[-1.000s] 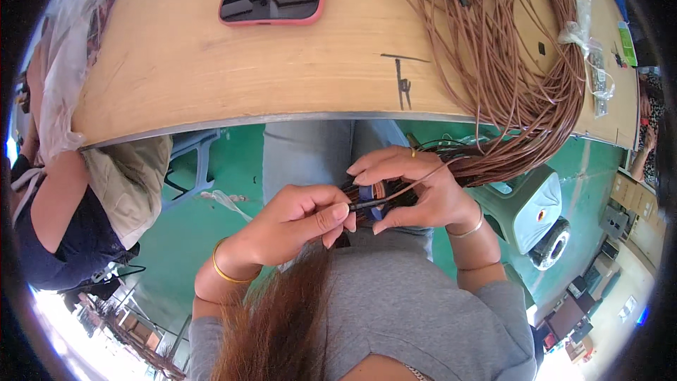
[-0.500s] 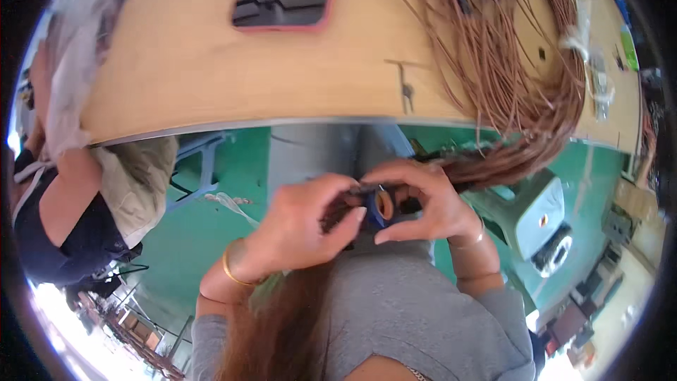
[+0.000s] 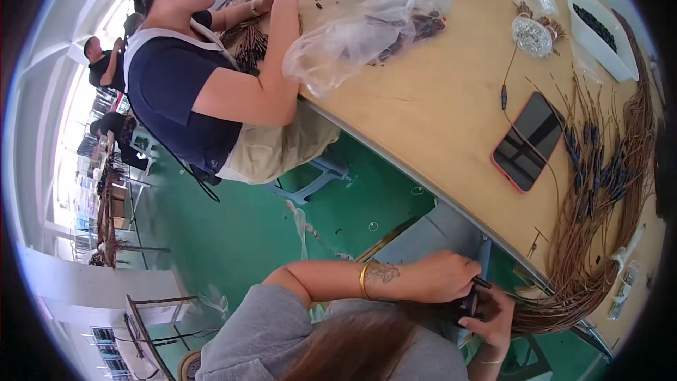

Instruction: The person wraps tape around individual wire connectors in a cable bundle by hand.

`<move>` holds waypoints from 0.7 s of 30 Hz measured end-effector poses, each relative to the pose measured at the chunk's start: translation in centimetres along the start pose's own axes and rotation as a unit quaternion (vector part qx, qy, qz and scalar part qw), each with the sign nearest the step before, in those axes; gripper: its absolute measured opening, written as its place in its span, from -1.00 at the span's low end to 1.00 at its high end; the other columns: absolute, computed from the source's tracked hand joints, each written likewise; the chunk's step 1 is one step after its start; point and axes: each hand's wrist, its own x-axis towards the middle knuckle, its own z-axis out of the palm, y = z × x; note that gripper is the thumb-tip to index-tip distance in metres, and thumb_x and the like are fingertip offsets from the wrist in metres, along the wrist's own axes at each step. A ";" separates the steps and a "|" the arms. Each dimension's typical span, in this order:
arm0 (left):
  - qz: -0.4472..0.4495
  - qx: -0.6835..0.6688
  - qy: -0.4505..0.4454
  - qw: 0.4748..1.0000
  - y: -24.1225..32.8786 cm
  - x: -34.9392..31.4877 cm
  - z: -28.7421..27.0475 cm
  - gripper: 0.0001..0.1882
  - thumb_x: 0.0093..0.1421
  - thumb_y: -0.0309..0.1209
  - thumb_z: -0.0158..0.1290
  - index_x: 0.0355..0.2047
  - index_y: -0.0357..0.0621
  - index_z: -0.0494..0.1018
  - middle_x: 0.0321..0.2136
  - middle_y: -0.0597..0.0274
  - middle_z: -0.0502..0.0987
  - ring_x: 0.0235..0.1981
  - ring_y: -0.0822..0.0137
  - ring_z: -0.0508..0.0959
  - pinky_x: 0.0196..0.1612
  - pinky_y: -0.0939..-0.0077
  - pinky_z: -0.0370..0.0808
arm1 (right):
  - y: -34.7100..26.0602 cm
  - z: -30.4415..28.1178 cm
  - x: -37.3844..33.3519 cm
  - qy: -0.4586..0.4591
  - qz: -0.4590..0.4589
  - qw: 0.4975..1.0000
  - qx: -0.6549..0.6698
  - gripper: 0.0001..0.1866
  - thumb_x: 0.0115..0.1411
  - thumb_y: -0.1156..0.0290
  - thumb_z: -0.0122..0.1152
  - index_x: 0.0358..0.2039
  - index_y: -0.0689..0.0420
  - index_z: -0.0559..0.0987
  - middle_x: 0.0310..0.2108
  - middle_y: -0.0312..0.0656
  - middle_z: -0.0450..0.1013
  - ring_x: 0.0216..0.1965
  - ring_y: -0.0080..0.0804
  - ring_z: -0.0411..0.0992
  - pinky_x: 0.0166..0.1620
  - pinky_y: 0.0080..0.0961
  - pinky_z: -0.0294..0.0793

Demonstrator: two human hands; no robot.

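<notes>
My left hand point(image 3: 443, 276) is closed, its fingertips near a short dark piece that I cannot clearly make out. Just below them is a dark ring that looks like a roll of tape point(image 3: 464, 305), with a brown core. My right hand point(image 3: 498, 316) curls round this roll, its thumb against the lower side. A thick bundle of brown cables point(image 3: 564, 310) comes off the table and runs to my right hand. Its end between my hands is mostly hidden. On the table, the same cables fan out with dark blue connectors point(image 3: 592, 162).
A phone in a red case point(image 3: 527, 142) lies on the wooden table point(image 3: 430, 113), a cable across it. Beyond are a white tray point(image 3: 601, 28) of small black parts and plastic bags point(image 3: 352, 46). A co-worker point(image 3: 190, 77) sits at the left, on a blue stool point(image 3: 310, 178).
The view has swung to the left, bringing the co-worker and more of the table into sight. My hands now appear lower right, still together at the roll and bundle.
</notes>
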 end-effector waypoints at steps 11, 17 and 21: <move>-0.017 -0.238 -0.096 0.966 1.3 -0.3 -1.8 -0.80 0.00 -0.38 -0.02 -0.44 -0.29 0.34 -0.65 0.01 0.43 -0.59 0.03 0.44 -0.53 0.29 0.35 | 0.3 0.3 -2.3 0.040 0.051 0.986 0.154 -0.38 -0.37 0.58 0.35 -0.19 0.35 0.34 -0.42 -0.08 0.38 -0.54 -0.32 0.42 -0.59 -0.53 0.47; -0.058 -0.126 -0.052 0.989 -1.1 -0.5 -1.7 -0.81 0.11 -0.36 -0.09 -0.41 -0.27 0.36 -0.60 0.07 0.44 -0.54 0.20 0.49 -0.48 0.44 0.39 | 1.1 1.6 0.6 0.084 0.097 0.986 0.105 -0.40 -0.18 0.58 0.30 -0.09 0.28 0.28 -0.40 -0.15 0.40 -0.44 -0.49 0.41 -0.42 -0.60 0.44; -0.196 -0.271 -0.145 0.931 0.2 0.5 -3.7 -0.85 0.12 -0.43 -0.08 -0.41 -0.29 0.39 -0.61 0.28 0.44 -0.58 0.55 0.41 -0.50 0.68 0.35 | -0.7 1.9 1.9 0.072 0.052 0.993 0.083 -0.30 -0.30 0.64 0.35 -0.07 0.31 0.27 -0.12 -0.08 0.29 -0.15 -0.37 0.33 -0.15 -0.46 0.42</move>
